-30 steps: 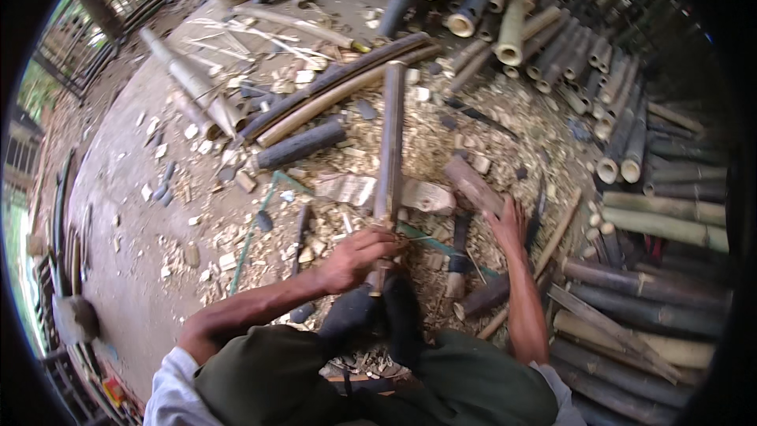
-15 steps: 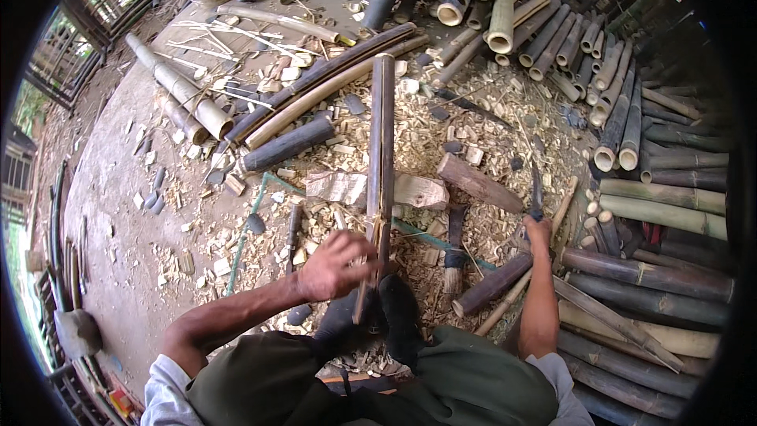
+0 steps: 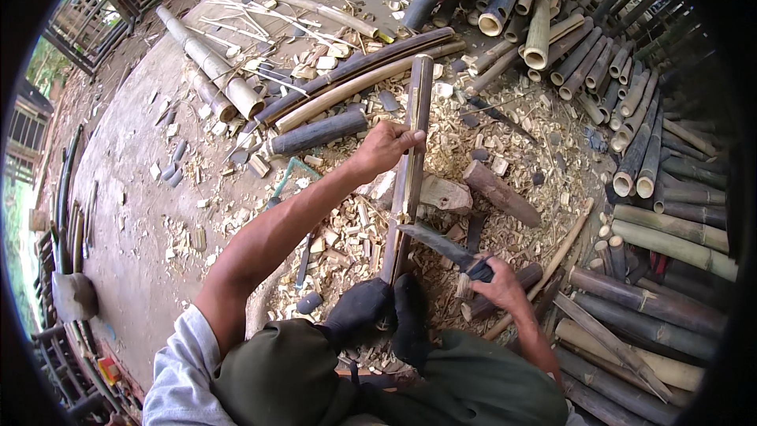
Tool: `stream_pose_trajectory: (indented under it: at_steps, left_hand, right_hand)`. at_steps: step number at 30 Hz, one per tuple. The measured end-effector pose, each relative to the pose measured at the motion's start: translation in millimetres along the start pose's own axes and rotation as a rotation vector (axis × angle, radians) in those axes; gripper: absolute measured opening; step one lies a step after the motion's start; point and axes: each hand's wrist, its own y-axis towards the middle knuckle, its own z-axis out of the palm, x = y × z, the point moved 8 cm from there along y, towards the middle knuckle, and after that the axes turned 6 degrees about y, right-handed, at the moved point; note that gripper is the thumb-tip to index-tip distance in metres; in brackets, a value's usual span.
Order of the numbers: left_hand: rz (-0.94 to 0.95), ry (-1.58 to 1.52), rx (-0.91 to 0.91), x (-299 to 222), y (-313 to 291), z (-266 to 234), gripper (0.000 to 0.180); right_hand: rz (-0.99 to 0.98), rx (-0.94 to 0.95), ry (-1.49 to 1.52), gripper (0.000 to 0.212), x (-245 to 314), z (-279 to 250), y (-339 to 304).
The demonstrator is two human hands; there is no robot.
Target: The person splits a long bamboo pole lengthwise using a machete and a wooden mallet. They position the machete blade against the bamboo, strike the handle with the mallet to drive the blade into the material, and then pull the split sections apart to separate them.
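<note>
My left hand [image 3: 390, 147] is wrapped round the upper part of a long dark bamboo pole [image 3: 406, 189], which has a split along its length. The pole slopes away from me across a wooden block [image 3: 446, 192]; its near end is beside my feet in dark coverings [image 3: 361, 308]. In my right hand [image 3: 505, 285] is a machete [image 3: 443, 246], gripped by its dark handle. Its blade points left, with the tip at the pole's lower part, where pale wood shows. Whether the edge is sunk into the bamboo, I cannot tell.
Wood chips [image 3: 347, 241] litter the ground around the block. A short log [image 3: 501, 193] lies just right of it. Split bamboo lengths [image 3: 371, 79] and a dark bamboo piece [image 3: 315, 136] lie beyond. Stacked bamboo poles [image 3: 639, 292] line the right side.
My left hand has moved up and away from the pole's near end to its upper part. My right hand has swung the machete leftward from the right side to the pole.
</note>
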Motion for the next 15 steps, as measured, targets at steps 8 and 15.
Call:
stream_pose_trajectory:
  at_steps: [8, 15]
  left_hand:
    - [-0.062, 0.219, 0.081, -33.3, -53.0, 4.7, 0.036]
    - [0.813, 0.580, 0.047, -43.5, -219.4, 59.2, 0.037]
  right_hand:
    - [-0.018, -0.030, 0.009, 0.058, -16.0, 12.7, 12.4]
    - [-0.046, 0.017, 0.031, 0.061, -18.5, 10.4, 26.1]
